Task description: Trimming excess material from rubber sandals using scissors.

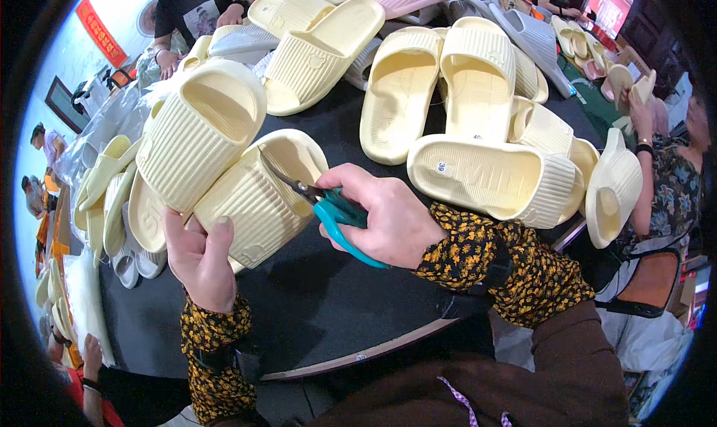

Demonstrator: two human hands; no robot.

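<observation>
Over the black desk (321, 319), the left hand (200, 266) is pinching a cream ribbed foam slipper (254, 212), likely light, flexible, best edge-held; the right hand (388, 219) is gripping teal-handled metal scissors (328, 222).

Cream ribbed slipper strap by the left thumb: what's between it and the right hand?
Dark-bladed, teal-handled metal scissors, visible in the head view.

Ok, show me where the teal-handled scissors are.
In the head view, the teal-handled scissors are just left of centre, in the right hand, blades over the cream ribbed slide sandal beside the left hand.
</observation>
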